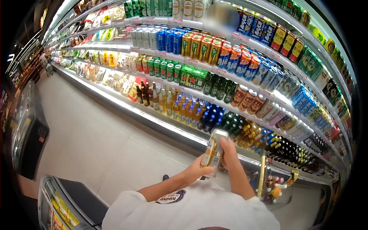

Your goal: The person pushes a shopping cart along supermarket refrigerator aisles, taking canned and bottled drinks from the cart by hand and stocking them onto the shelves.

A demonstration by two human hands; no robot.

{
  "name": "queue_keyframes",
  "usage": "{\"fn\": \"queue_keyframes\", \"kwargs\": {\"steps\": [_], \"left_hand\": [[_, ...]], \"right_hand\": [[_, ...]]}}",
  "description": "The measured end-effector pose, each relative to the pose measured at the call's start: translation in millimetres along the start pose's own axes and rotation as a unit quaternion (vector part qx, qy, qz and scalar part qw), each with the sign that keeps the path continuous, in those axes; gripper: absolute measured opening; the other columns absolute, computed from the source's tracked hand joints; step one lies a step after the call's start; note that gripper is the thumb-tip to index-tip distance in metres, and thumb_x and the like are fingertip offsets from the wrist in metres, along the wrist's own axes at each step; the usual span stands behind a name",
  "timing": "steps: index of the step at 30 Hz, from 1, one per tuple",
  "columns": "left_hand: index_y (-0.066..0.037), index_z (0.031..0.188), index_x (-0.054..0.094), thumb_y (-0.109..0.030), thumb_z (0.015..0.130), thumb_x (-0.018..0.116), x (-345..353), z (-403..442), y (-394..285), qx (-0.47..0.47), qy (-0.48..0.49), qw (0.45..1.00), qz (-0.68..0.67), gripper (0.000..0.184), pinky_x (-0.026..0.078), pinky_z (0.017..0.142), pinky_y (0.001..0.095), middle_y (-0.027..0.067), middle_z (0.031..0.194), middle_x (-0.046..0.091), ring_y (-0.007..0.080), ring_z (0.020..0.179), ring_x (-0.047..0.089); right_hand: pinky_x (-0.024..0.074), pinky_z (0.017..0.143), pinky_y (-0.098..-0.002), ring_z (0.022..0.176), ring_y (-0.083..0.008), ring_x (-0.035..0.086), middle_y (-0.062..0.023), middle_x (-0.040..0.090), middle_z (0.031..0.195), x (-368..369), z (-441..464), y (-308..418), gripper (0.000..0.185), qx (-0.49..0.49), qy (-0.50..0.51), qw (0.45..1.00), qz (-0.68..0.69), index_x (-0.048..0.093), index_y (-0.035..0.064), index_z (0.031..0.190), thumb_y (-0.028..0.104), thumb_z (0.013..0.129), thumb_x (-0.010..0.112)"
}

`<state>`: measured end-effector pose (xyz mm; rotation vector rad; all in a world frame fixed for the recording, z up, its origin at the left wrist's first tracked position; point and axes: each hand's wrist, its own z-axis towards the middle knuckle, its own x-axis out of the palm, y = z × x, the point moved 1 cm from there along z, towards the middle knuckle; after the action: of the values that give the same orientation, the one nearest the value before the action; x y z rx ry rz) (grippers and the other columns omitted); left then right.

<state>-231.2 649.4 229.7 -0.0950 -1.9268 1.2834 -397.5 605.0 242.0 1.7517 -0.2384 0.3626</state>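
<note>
A tall white and gold can is held between my two hands in front of my chest, tilted with its top toward the shelves. My left hand wraps round its lower left side. On the upper right side my right hand grips it, thumb along the can. Beyond the can, dark and amber bottles stand on the lowest shelf. Cans in green, blue, gold and red fill the shelves above, with a green Heineken carton among them.
To the right of my body stands a shopping cart with several bottles inside. A display case is at the lower left, and another dark case stands farther left. A pale tiled floor runs along the shelves.
</note>
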Motion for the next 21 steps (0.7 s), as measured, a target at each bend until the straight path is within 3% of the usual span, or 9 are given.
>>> {"fn": "queue_keyframes", "kwargs": {"steps": [3, 5, 6, 9, 12, 15, 18, 21], "left_hand": [[0.0, 0.136, 0.042, -0.02, 0.084, 0.075, -55, 0, -29, 0.056, -0.024, 0.99, 0.124, 0.065, 0.055, 0.083, 0.0333, 0.0101, 0.114, 0.057, 0.0158, 0.098, 0.061], [0.002, 0.129, 0.043, -0.019, 0.082, 0.077, -72, 0, -47, 0.076, -0.046, 0.983, 0.162, 0.061, 0.054, 0.083, 0.032, 0.0108, 0.113, 0.057, 0.0155, 0.101, 0.061], [0.001, 0.131, 0.042, -0.018, 0.082, 0.077, -81, 3, -53, 0.096, -0.054, 0.978, 0.179, 0.063, 0.054, 0.082, 0.0315, 0.0098, 0.114, 0.057, 0.0149, 0.1, 0.061], [0.0, 0.134, 0.041, -0.017, 0.082, 0.078, -105, 10, -67, 0.136, -0.076, 0.96, 0.233, 0.065, 0.054, 0.083, 0.0321, 0.0094, 0.115, 0.058, 0.0154, 0.101, 0.061], [0.001, 0.134, 0.041, -0.019, 0.083, 0.079, -122, 20, -85, 0.142, -0.085, 0.942, 0.29, 0.067, 0.053, 0.085, 0.0321, 0.0093, 0.116, 0.058, 0.0156, 0.103, 0.061], [0.001, 0.135, 0.041, -0.021, 0.083, 0.079, -130, 37, -98, 0.131, -0.082, 0.943, 0.295, 0.068, 0.053, 0.087, 0.0318, 0.0092, 0.117, 0.058, 0.0152, 0.105, 0.061], [0.0, 0.134, 0.045, -0.021, 0.085, 0.077, -133, 62, -120, 0.105, -0.062, 0.96, 0.251, 0.062, 0.052, 0.087, 0.0308, 0.0099, 0.12, 0.058, 0.0143, 0.103, 0.061], [-0.001, 0.13, 0.051, -0.02, 0.084, 0.077, -139, 95, -149, 0.145, -0.071, 0.917, 0.365, 0.055, 0.052, 0.086, 0.0291, 0.0089, 0.117, 0.06, 0.0134, 0.1, 0.062]], "right_hand": [[0.0493, 0.068, -0.026, 0.08, -0.0067, 0.056, 0.0, 0.059, 0.1, 45, 24, 10, 0.041, 0.0, 0.001, 0.997, -0.074, 0.054, 0.0097, 0.124, 0.042, 0.1, 0.06], [0.0467, 0.064, -0.0225, 0.078, -0.0038, 0.053, 0.0015, 0.057, 0.096, 58, 33, 14, 0.044, -0.015, 0.007, 0.985, -0.172, 0.053, 0.0088, 0.125, 0.045, 0.1, 0.061], [0.0443, 0.061, -0.0197, 0.075, -0.0021, 0.049, 0.0016, 0.058, 0.097, 65, 39, 10, 0.046, -0.046, 0.03, 0.987, -0.153, 0.052, 0.0079, 0.127, 0.043, 0.1, 0.062], [0.0538, 0.081, -0.0288, 0.097, -0.0104, 0.061, -0.0062, 0.062, 0.117, 92, 51, 6, 0.053, -0.064, 0.031, 0.988, -0.139, 0.048, 0.0028, 0.134, 0.034, 0.096, 0.069], [0.0529, 0.092, -0.0332, 0.108, -0.0155, 0.062, -0.0091, 0.061, 0.122, 99, 69, 6, 0.059, -0.027, 0.013, 0.989, -0.145, 0.047, 0.0003, 0.134, 0.031, 0.093, 0.074], [0.0528, 0.091, -0.0322, 0.106, -0.0151, 0.062, -0.0092, 0.062, 0.122, 94, 96, 9, 0.061, -0.01, -0.011, 0.988, -0.152, 0.047, 0.0002, 0.134, 0.03, 0.09, 0.077], [0.0539, 0.089, -0.0323, 0.103, -0.0153, 0.063, -0.0099, 0.064, 0.117, 86, 130, 18, 0.059, -0.068, -0.022, 0.987, -0.143, 0.052, -0.0002, 0.129, 0.027, 0.086, 0.081], [0.0552, 0.086, -0.0314, 0.097, -0.0148, 0.066, -0.0098, 0.066, 0.112, 74, 160, 34, 0.057, -0.127, -0.021, 0.984, -0.121, 0.054, -0.0013, 0.125, 0.024, 0.083, 0.082]]}}
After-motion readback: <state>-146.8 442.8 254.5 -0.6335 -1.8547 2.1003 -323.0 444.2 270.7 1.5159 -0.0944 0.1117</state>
